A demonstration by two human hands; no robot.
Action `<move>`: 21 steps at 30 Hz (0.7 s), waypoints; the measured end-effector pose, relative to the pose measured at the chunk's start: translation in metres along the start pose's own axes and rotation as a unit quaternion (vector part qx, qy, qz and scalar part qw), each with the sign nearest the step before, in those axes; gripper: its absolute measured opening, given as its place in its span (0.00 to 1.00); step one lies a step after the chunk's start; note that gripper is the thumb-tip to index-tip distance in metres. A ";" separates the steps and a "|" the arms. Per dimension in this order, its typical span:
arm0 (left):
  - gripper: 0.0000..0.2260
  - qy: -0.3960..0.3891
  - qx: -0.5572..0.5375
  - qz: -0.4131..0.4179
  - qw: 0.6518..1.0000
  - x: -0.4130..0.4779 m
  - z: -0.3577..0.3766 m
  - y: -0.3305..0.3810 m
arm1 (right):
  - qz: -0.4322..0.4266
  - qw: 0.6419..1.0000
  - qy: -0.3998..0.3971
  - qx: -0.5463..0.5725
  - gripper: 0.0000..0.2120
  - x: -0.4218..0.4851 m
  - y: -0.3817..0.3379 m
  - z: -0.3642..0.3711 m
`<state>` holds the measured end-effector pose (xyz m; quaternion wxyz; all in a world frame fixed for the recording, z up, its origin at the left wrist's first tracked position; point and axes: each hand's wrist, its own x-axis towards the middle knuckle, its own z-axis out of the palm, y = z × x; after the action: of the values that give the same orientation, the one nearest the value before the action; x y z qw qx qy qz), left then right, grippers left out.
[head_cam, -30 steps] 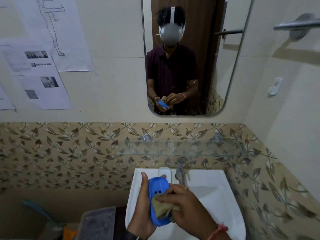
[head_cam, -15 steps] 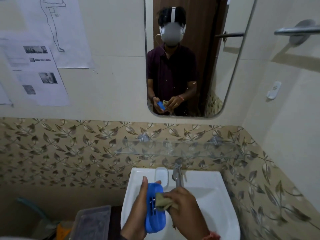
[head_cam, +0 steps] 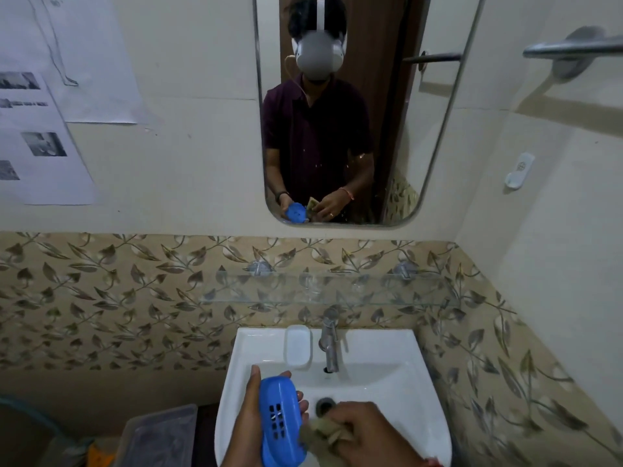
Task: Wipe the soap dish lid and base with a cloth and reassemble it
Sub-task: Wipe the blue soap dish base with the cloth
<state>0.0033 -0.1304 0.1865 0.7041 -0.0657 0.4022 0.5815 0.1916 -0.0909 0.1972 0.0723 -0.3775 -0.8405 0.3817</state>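
My left hand (head_cam: 247, 419) grips a blue slotted soap dish base (head_cam: 280, 420) on its edge over the white sink (head_cam: 397, 379), underside slots facing me. Bunched in my right hand (head_cam: 367, 436) is an olive-brown cloth (head_cam: 320, 433), held just right of the blue piece near its lower edge. The clear white soap dish lid (head_cam: 297, 345) lies on the sink's back ledge, left of the tap (head_cam: 329, 345). The mirror (head_cam: 340, 109) reflects both hands with the blue piece and the cloth.
A glass shelf (head_cam: 323, 288) runs along the leaf-patterned tiles above the tap. The drain (head_cam: 325, 405) sits between my hands. A clear plastic box (head_cam: 158, 436) stands left of the sink. A towel bar (head_cam: 573, 48) is on the right wall; papers (head_cam: 40, 136) hang at left.
My right hand with the cloth has come off the blue piece and dropped to its lower right. The left hand has turned the piece so its slotted side shows. The view tilted down.
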 end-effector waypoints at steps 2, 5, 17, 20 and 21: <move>0.33 -0.042 -0.009 0.010 0.999 0.005 -0.002 0.004 | 0.045 0.995 0.071 0.061 0.05 0.001 0.026 -0.013; 0.31 -0.006 0.000 -0.001 1.000 0.017 -0.008 0.009 | 0.145 0.975 0.138 0.100 0.07 0.014 0.067 -0.026; 0.42 0.040 -0.006 -0.008 0.999 0.057 -0.027 0.029 | 0.311 0.891 0.282 0.172 0.05 0.114 0.182 -0.094; 0.38 0.061 -0.001 -0.021 0.998 0.062 -0.028 0.034 | 0.308 0.848 0.279 0.328 0.11 0.135 0.192 -0.105; 0.36 0.071 0.001 -0.023 0.997 0.063 -0.029 0.034 | 0.313 0.834 0.270 0.366 0.13 0.140 0.196 -0.107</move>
<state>-0.0404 -0.0872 0.1397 0.6869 -0.1158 0.4501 0.5587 0.2503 0.1514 0.1121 0.3063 -0.6545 -0.4230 0.5467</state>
